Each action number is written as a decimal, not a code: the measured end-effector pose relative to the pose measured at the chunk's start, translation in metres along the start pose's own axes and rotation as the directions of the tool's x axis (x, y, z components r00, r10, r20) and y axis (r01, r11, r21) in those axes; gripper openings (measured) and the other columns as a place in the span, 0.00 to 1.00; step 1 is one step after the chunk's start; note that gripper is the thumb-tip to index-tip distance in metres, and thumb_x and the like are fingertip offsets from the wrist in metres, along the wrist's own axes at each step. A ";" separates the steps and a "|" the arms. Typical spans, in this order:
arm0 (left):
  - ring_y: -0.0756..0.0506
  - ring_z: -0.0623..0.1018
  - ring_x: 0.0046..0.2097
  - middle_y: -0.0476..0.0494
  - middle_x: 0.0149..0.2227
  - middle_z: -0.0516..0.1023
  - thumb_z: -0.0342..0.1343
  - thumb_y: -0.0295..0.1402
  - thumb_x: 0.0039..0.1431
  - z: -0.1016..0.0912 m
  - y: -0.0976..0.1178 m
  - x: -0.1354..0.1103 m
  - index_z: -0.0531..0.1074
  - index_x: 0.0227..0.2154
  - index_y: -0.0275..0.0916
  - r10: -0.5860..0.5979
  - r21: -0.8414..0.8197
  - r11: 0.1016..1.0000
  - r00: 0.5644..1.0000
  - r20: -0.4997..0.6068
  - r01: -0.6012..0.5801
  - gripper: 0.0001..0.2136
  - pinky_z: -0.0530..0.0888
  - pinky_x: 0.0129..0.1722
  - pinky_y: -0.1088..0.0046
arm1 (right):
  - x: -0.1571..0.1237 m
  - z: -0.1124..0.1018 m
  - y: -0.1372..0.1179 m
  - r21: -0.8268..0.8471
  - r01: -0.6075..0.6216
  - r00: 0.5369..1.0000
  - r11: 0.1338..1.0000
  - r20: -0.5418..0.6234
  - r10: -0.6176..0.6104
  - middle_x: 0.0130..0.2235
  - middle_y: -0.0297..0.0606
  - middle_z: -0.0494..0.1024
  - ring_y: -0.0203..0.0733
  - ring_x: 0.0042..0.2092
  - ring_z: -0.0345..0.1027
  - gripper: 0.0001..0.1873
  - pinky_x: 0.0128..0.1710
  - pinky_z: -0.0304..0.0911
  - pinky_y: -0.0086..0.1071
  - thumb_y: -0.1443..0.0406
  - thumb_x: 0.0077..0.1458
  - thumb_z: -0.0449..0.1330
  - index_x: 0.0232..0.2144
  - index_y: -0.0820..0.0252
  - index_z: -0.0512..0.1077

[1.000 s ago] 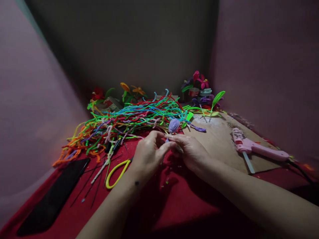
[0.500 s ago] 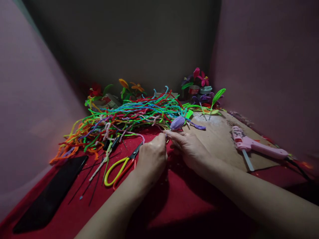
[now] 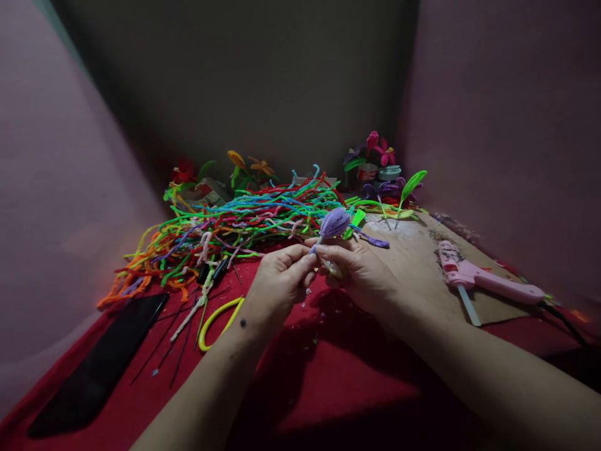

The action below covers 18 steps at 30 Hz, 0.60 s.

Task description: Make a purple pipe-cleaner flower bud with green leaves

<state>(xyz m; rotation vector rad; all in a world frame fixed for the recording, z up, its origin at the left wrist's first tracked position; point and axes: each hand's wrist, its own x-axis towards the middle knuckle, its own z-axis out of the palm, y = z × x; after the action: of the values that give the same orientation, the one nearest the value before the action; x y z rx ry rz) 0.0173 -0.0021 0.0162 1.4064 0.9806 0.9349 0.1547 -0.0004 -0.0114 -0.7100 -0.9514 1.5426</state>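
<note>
A purple pipe-cleaner flower bud (image 3: pixel 335 222) on a thin stem stands just above my two hands, in the middle of the view. My left hand (image 3: pixel 277 283) pinches the stem just below the bud with thumb and forefinger. From the other side my right hand (image 3: pixel 359 272) also holds the stem, fingers curled round it. Both hands hover over the red cloth (image 3: pixel 338 382). A big heap of coloured pipe cleaners (image 3: pixel 235 232) lies right behind them.
Yellow-handled scissors (image 3: pixel 216 318) and thin wires lie left of my left hand, beside a black flat object (image 3: pixel 98 369). A pink glue gun (image 3: pixel 483 282) rests on a cardboard sheet (image 3: pixel 422 269) at the right. Finished pipe-cleaner flowers (image 3: pixel 380 166) stand at the back.
The bud has risen and turned upright again after tilting to the right. My left hand lifted off the cloth and came back to pinch the stem.
</note>
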 end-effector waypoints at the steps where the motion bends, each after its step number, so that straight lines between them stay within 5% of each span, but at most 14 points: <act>1: 0.59 0.53 0.16 0.56 0.16 0.58 0.54 0.35 0.54 -0.001 0.001 0.000 0.66 0.24 0.35 -0.023 -0.067 0.997 0.999 0.036 0.026 0.09 0.49 0.15 0.83 | 0.000 -0.001 0.000 0.012 -0.010 1.000 1.000 0.011 0.009 0.26 0.32 0.72 0.30 0.23 0.55 0.14 0.21 0.44 0.27 0.62 0.40 0.64 0.33 0.59 0.75; 7: 0.60 0.48 0.15 0.58 0.16 0.56 0.51 0.33 0.58 -0.008 -0.001 -0.002 0.67 0.28 0.35 -0.056 -0.354 0.920 0.952 0.300 0.165 0.07 0.47 0.14 0.83 | 0.004 -0.003 0.002 0.144 -0.095 0.986 0.985 0.152 0.073 0.24 0.29 0.70 0.28 0.22 0.57 0.14 0.21 0.45 0.26 0.63 0.42 0.65 0.35 0.59 0.74; 12: 0.60 0.44 0.14 0.60 0.16 0.54 0.49 0.34 0.59 -0.013 -0.001 0.000 0.67 0.30 0.37 -0.054 -0.369 0.901 0.903 0.426 0.229 0.06 0.48 0.13 0.83 | 0.004 -0.003 0.004 0.198 -0.068 0.972 0.978 0.232 0.020 0.21 0.28 0.68 0.28 0.23 0.57 0.09 0.23 0.48 0.26 0.62 0.43 0.65 0.29 0.61 0.73; 16: 0.58 0.52 0.16 0.57 0.17 0.57 0.49 0.38 0.58 -0.008 0.000 -0.002 0.66 0.29 0.37 -0.001 -0.022 1.000 0.970 0.243 0.007 0.10 0.52 0.15 0.82 | 0.005 -0.003 0.008 0.181 0.022 0.994 0.983 0.097 -0.041 0.25 0.29 0.69 0.28 0.24 0.57 0.09 0.22 0.46 0.25 0.65 0.43 0.65 0.30 0.60 0.74; 18: 0.55 0.61 0.19 0.53 0.20 0.64 0.50 0.38 0.57 -0.003 -0.003 -0.003 0.67 0.28 0.37 0.164 0.363 0.912 0.981 0.099 -0.190 0.10 0.58 0.19 0.80 | 0.006 -0.003 0.011 0.158 0.050 0.997 0.986 0.048 -0.059 0.27 0.30 0.69 0.28 0.25 0.56 0.08 0.21 0.44 0.26 0.65 0.42 0.65 0.29 0.60 0.73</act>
<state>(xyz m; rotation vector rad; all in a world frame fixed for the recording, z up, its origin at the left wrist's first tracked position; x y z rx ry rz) 0.0137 -0.0036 0.0138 1.8602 1.0281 0.8551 0.1504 0.0057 -0.0218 -0.5302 -0.8700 1.5749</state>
